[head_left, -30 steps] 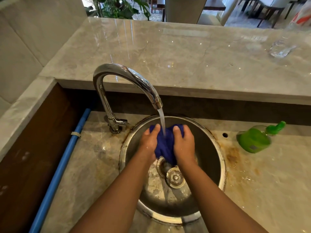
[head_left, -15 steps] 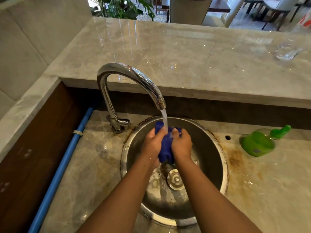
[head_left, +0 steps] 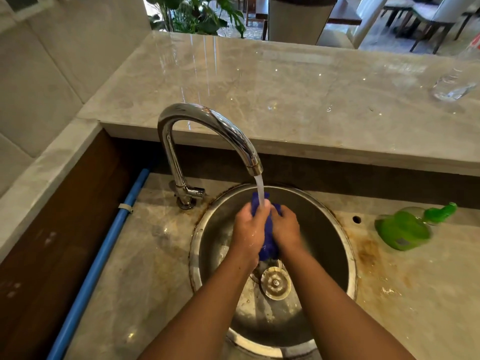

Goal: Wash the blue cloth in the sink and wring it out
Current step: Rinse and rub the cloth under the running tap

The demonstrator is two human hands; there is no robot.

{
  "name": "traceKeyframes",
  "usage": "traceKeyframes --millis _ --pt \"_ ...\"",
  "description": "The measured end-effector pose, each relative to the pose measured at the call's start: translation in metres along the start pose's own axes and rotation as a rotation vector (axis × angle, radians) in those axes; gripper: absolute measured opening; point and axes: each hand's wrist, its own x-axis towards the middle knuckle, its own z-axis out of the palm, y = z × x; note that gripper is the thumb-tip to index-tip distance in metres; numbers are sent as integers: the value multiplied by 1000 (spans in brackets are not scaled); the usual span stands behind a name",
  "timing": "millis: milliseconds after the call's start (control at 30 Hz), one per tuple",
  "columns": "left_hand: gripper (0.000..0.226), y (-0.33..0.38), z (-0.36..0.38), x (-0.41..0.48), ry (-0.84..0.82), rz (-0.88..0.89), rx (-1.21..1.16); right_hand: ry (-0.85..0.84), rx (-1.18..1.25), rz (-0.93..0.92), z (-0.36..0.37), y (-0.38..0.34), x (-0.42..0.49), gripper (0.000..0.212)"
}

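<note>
Through the head camera I am looking down into a round steel sink (head_left: 349,255) set in a stained marble counter (head_left: 415,294). The left hand (head_left: 248,231) and the right hand (head_left: 287,227) are meeting over the middle of the bowl, backs turned up. Both are curling round the blue cloth (head_left: 268,245), which is bunched into a narrow upright wad between them. The left hand is gripping its left side and the right hand its right side, with the two hands almost touching near the top.

A tuft of the cloth is sticking up above the left hand, and its lower end is hanging out beneath both hands, just above the drain strainer (head_left: 275,283). I cannot tell whether it is touching the strainer.

Water (head_left: 259,188) is running from the spout of the chrome faucet (head_left: 207,120) and landing on the top of the cloth, between the two hands. The faucet is standing on the counter just behind and left of the sink.

A blue pipe (head_left: 104,245) is running along the foot of the brown panel on the left. A green bottle (head_left: 402,232) is lying on its side on the counter, well to the right of the rim, near a small hole. A clear glass (head_left: 452,87) is sitting at the far right of the upper counter (head_left: 259,87). A plant (head_left: 197,14) and chairs (head_left: 428,19) are showing beyond it.
</note>
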Motion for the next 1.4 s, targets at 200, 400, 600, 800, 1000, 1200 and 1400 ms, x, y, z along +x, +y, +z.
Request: traceKeyframes --millis 200,400,600,800,1000,1200,1400 --pt "18 10 -13 21 148 -27 19 94 58 -282 -3 -12 -30 23" --pt "39 7 -8 14 66 -280 -94 3 -161 -380 10 -29 -41 25" --pt "23 -1 -10 4 4 -175 -116 37 -188 -191 -2 -13 -1 21" --pt "21 10 -18 20 146 -156 72 57 -78 -329 -8 -8 -28 23" --pt "30 4 -3 9 97 -186 92 27 -87 -482 6 -8 -51 22" --pt "13 5 0 0 -73 -33 211 55 -175 -107 -9 13 -4 18" --pt "17 7 -10 18 141 -75 238 141 -31 -327 -21 -2 -31 20"
